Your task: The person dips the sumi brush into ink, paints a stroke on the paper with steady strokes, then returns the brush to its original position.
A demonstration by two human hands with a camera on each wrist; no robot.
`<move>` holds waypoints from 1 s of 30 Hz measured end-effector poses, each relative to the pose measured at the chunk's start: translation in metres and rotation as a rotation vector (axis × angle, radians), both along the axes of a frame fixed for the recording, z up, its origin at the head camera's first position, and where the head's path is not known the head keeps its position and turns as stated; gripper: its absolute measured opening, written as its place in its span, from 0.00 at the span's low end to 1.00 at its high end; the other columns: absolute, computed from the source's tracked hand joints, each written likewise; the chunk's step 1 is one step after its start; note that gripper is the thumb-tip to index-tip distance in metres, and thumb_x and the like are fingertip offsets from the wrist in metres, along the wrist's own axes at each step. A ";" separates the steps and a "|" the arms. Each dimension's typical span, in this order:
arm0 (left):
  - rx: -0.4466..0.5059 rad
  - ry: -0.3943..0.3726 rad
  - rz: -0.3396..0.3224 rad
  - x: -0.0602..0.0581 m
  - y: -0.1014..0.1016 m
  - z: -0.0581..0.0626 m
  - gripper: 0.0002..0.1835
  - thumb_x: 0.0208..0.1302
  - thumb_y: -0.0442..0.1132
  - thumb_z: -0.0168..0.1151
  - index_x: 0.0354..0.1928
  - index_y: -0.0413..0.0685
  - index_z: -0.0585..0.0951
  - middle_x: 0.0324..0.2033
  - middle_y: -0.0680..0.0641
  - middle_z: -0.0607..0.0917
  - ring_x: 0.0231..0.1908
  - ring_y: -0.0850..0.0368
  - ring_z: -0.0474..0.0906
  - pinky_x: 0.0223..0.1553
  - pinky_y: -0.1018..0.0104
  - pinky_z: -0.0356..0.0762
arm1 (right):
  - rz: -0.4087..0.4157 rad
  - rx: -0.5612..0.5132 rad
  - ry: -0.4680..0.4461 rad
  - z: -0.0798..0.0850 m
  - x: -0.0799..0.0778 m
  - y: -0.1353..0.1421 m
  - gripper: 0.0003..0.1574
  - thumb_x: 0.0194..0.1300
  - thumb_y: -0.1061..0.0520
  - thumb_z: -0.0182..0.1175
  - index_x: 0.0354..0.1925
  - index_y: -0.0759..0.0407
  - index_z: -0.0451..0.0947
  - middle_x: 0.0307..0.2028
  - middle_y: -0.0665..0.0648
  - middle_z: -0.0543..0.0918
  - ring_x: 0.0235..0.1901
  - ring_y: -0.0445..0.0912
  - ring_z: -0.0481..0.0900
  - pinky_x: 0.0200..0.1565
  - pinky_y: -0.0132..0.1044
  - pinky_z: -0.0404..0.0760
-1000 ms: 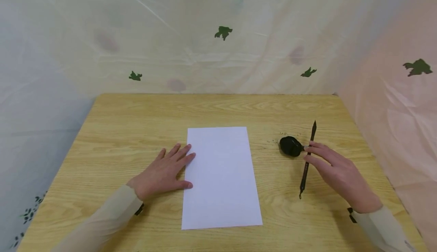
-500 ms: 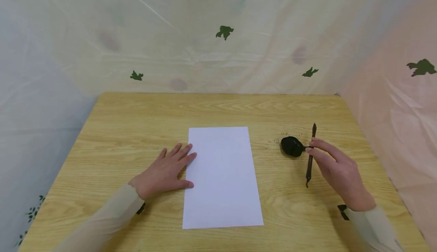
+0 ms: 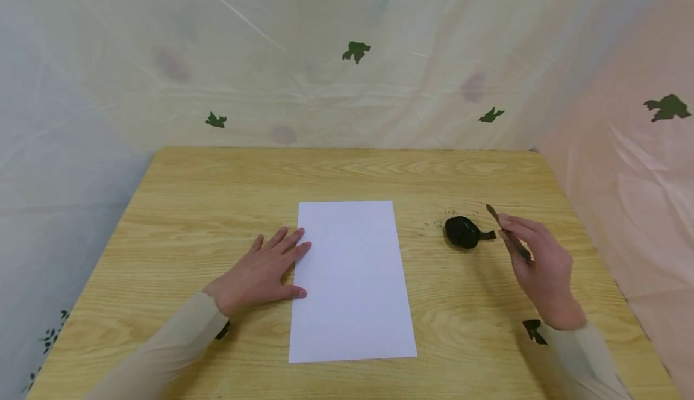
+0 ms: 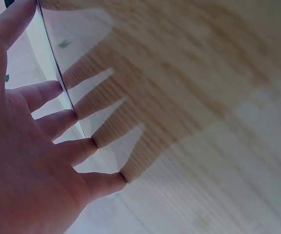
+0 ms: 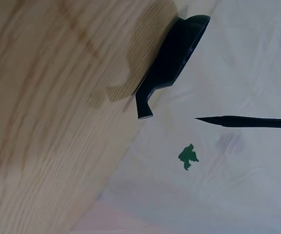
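In the head view a blank white sheet of paper lies on the wooden table. My left hand rests on its left edge with fingers spread, fingertips and thumb tip over the paper. The left wrist view shows those fingers straight, their tips down on the surface. On the right, my right hand pinches a dark writing brush between thumb and fingertips. The brush's pointed tip aims up and left, beside the short handle of a black ink dish. That dish stands on the table, apart from the brush.
Small dark specks mark the table around the dish. Pale cloth with green bird shapes hangs behind the table, and pinkish cloth hangs along the right side.
My right hand has lifted the brush and turned it, from lying nearly lengthwise across the fingers to slanting up-left, its tail end toward the palm. The dish's handle now shows. The left hand stays put.
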State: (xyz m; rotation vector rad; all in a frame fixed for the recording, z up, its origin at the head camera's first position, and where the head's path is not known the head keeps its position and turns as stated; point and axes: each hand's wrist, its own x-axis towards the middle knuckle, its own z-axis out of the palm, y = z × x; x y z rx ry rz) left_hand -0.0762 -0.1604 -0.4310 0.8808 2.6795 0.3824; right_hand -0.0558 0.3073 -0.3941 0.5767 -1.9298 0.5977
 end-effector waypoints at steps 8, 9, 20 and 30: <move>-0.003 0.005 -0.002 0.000 -0.001 -0.001 0.50 0.65 0.67 0.66 0.81 0.50 0.62 0.81 0.44 0.54 0.80 0.36 0.43 0.70 0.24 0.46 | 0.100 -0.217 0.014 0.003 -0.006 -0.007 0.17 0.72 0.58 0.66 0.40 0.75 0.84 0.37 0.67 0.88 0.44 0.41 0.88 0.50 0.22 0.79; -0.005 0.004 -0.001 -0.001 -0.001 -0.001 0.50 0.65 0.67 0.66 0.81 0.50 0.62 0.81 0.44 0.53 0.80 0.37 0.43 0.71 0.25 0.46 | 0.085 -0.217 0.010 0.003 -0.007 -0.006 0.16 0.72 0.58 0.66 0.40 0.75 0.84 0.37 0.68 0.87 0.44 0.41 0.88 0.50 0.22 0.79; -0.003 0.004 0.001 0.000 -0.001 -0.001 0.50 0.65 0.66 0.66 0.81 0.49 0.62 0.81 0.43 0.53 0.80 0.37 0.43 0.70 0.24 0.46 | 0.092 -0.329 -0.108 0.001 -0.010 0.001 0.16 0.71 0.64 0.65 0.43 0.82 0.79 0.39 0.75 0.84 0.45 0.34 0.85 0.46 0.20 0.79; -0.004 -0.004 0.001 -0.001 -0.001 -0.001 0.50 0.65 0.67 0.66 0.81 0.50 0.61 0.82 0.44 0.53 0.80 0.37 0.42 0.71 0.25 0.46 | 0.178 -0.416 -0.140 0.004 -0.017 -0.002 0.16 0.70 0.70 0.63 0.46 0.86 0.72 0.42 0.68 0.85 0.43 0.38 0.87 0.46 0.24 0.82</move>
